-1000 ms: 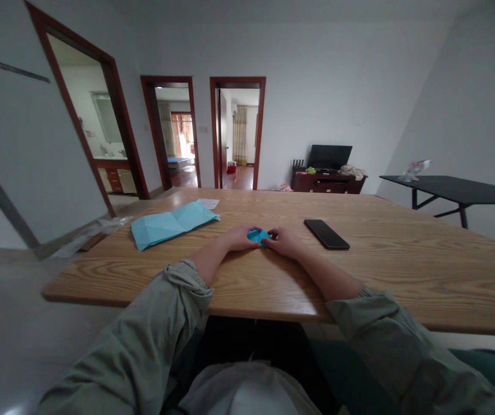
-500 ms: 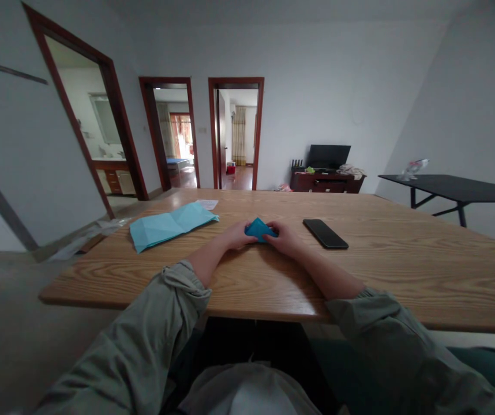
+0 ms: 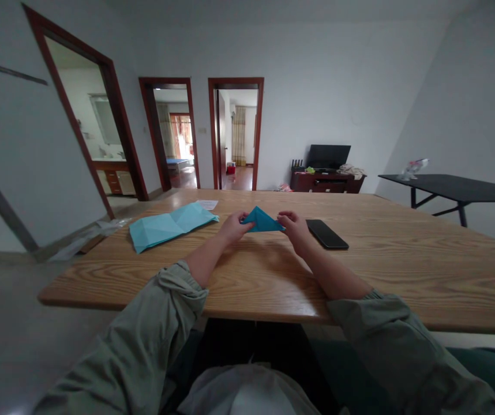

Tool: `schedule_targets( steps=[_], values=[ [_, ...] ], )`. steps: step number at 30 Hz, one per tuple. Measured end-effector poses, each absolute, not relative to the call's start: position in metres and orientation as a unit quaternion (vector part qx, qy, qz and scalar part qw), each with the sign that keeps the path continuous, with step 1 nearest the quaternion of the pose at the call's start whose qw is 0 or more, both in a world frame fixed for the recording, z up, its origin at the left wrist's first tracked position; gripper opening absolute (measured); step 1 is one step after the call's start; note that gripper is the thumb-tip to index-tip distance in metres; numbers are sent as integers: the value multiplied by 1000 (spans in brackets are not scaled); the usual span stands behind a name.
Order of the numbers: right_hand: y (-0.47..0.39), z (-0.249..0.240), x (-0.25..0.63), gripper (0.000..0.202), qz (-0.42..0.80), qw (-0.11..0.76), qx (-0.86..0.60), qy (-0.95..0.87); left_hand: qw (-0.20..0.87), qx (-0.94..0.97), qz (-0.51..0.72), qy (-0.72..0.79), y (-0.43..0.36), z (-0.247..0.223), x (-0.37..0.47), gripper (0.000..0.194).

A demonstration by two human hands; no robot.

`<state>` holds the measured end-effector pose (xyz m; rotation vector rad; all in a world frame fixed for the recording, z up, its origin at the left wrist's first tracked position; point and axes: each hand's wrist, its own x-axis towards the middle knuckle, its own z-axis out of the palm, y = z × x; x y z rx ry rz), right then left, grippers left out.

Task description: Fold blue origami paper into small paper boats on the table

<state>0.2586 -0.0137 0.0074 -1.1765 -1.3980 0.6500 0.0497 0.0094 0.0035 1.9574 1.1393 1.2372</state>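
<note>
A small piece of folded blue paper (image 3: pixel 261 220), triangular with its peak pointing up, is held between both hands just above the table. My left hand (image 3: pixel 233 226) is closed on its left corner, thumb in front. The right corner is pinched between the fingertips of my right hand (image 3: pixel 294 229). To the left, a larger sheet of light blue creased paper (image 3: pixel 173 226) lies folded on the wooden table (image 3: pixel 256 276).
A black smartphone (image 3: pixel 327 234) lies close to my right hand. Behind the light blue paper is a small white slip (image 3: pixel 207 204). A black table (image 3: pixel 459 187) stands off to the right, and a TV cabinet (image 3: pixel 325 183) is against the far wall.
The blue paper has been lifted slightly and its right corner drawn out, making it look wider. My right hand has shifted right, nearer the smartphone; my left hand has moved a little up.
</note>
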Motion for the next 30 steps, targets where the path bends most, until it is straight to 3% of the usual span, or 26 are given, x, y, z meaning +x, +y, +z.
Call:
schedule_targets(
  steps=[4, 10, 14, 16, 19, 21, 24, 30],
  values=[
    [-17, 11, 254, 34, 418, 607, -430, -522, 299, 682, 528, 408, 9, 5, 53, 34],
    [-32, 17, 241, 57, 464, 636, -357, -503, 374, 678, 524, 355, 0, 6, 61, 54],
    [-35, 15, 237, 39, 473, 602, -360, -533, 361, 716, 494, 335, -11, 7, 65, 74],
    [-34, 14, 236, 33, 445, 584, -388, -557, 279, 744, 498, 348, -20, 11, 66, 81],
    [-35, 13, 235, 31, 383, 585, -425, -575, 61, 764, 506, 395, -35, 20, 67, 59],
    [-37, 14, 234, 30, 369, 588, -428, -579, -19, 791, 463, 399, -42, 25, 70, 39],
    [-44, 18, 231, 27, 403, 581, -399, -584, -33, 827, 407, 387, -48, 25, 76, 41],
    [-55, 22, 226, 35, 474, 525, -339, -620, 46, 837, 401, 369, -44, 21, 78, 52]
  ],
)
